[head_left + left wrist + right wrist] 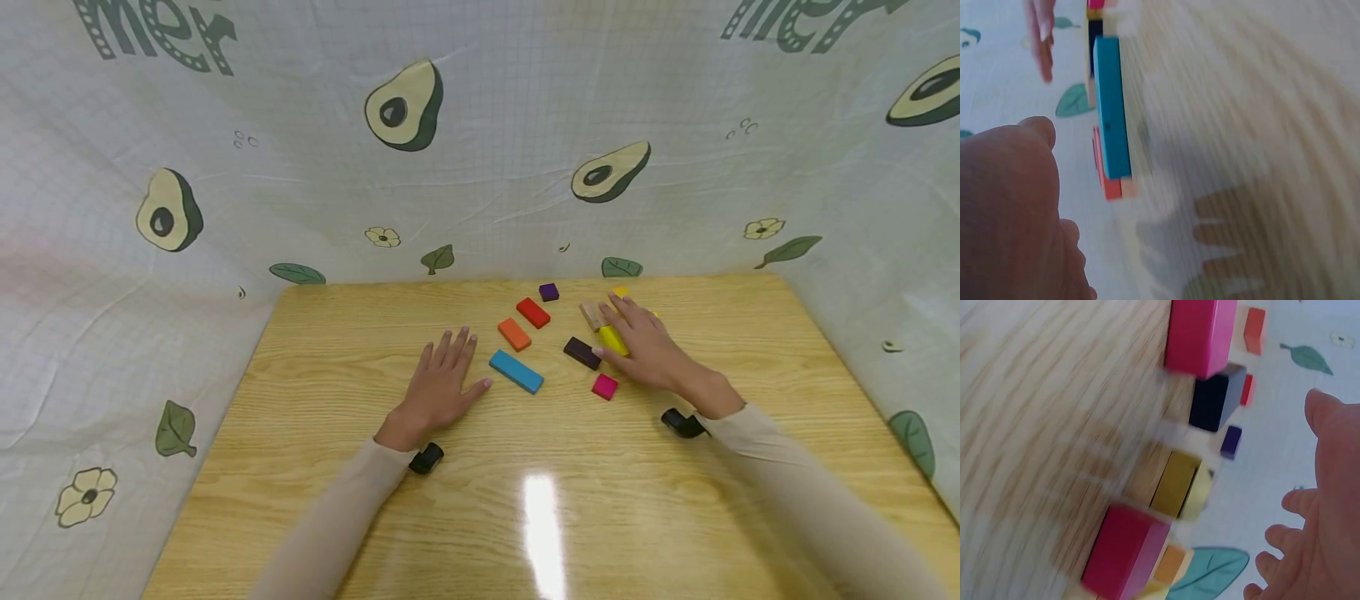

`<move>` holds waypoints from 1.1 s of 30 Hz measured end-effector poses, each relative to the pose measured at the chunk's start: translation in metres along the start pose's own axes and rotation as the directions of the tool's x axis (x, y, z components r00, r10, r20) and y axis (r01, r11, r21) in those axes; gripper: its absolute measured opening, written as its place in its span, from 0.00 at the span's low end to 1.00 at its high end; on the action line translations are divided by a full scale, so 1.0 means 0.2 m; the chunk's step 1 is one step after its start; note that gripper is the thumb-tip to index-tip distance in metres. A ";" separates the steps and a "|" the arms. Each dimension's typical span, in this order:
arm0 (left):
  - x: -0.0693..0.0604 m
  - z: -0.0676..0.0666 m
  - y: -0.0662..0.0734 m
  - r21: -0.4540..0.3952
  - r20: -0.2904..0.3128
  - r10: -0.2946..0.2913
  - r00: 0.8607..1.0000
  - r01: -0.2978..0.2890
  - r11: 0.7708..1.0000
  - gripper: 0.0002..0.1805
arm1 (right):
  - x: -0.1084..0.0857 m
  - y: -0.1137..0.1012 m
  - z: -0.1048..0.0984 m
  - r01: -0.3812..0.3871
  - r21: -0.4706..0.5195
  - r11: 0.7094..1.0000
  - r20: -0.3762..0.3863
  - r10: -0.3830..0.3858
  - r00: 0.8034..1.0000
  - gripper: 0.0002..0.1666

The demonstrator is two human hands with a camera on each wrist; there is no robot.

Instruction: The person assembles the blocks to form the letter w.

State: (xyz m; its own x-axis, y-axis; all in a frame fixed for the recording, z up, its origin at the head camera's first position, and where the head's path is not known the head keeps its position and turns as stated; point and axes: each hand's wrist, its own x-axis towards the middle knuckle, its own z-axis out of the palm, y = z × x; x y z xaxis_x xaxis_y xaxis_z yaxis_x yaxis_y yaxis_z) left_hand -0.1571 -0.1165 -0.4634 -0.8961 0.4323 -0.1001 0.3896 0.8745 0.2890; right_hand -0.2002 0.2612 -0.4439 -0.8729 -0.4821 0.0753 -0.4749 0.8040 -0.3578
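My left hand (438, 392) hovers palm down with fingers spread, left of a long blue block (516, 372). In the left wrist view its shadow falls on the table, apart from the block. Fingers extended, my right hand (651, 352) is over a cluster of blocks and holds none. Around it are a yellow block (613, 342), a plain wood block (590, 316), a black block (581, 354) and a pink block (604, 387). A second, crimson block (1124, 550) shows in the right wrist view; in the head view the right hand hides it.
Orange (514, 334), red (533, 313) and purple (549, 292) blocks lie between the hands, toward the back of the wooden table (337, 333). A white cloth (495, 192) printed with avocados hangs behind the table and at both sides.
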 end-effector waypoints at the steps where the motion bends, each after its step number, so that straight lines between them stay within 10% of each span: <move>1: 0.00 0.01 0.02 0.002 0.001 0.001 1.000 -0.001 1.000 0.46 | 0.01 -0.01 0.01 0.001 0.007 1.000 0.006 -0.001 1.000 0.47; 33: 0.03 0.10 0.29 0.079 0.033 -0.026 0.999 0.023 0.997 0.44 | 0.17 -0.21 0.15 0.110 0.012 0.994 0.069 -0.111 0.991 0.48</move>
State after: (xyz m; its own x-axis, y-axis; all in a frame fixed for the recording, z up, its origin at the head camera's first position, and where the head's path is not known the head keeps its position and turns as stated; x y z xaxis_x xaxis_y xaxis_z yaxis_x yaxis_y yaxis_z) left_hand -0.1362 -0.0589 -0.4674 -0.8983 0.4167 -0.1394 0.3843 0.8989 0.2103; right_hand -0.2066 0.2006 -0.4544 -0.8050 -0.5912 0.0498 -0.5670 0.7417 -0.3583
